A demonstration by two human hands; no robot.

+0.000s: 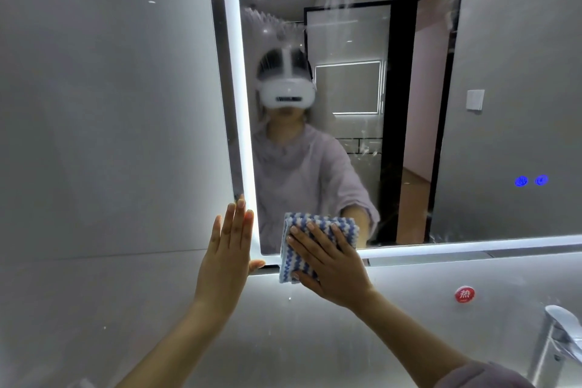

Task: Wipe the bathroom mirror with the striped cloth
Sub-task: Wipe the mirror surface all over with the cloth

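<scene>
The bathroom mirror has a lit white border and fills the upper right of the view. Streaks and smears show near its top and right side. A folded blue-and-white striped cloth lies flat against the mirror's lower left corner. My right hand presses on the cloth with straight, spread fingers. My left hand rests flat on the wall and the mirror's left edge, fingers straight and pointing up, thumb touching the lower corner.
Grey wall tiles surround the mirror. A chrome tap stands at the lower right, with a round red sticker on the wall above it. Two blue touch icons glow on the mirror's right part.
</scene>
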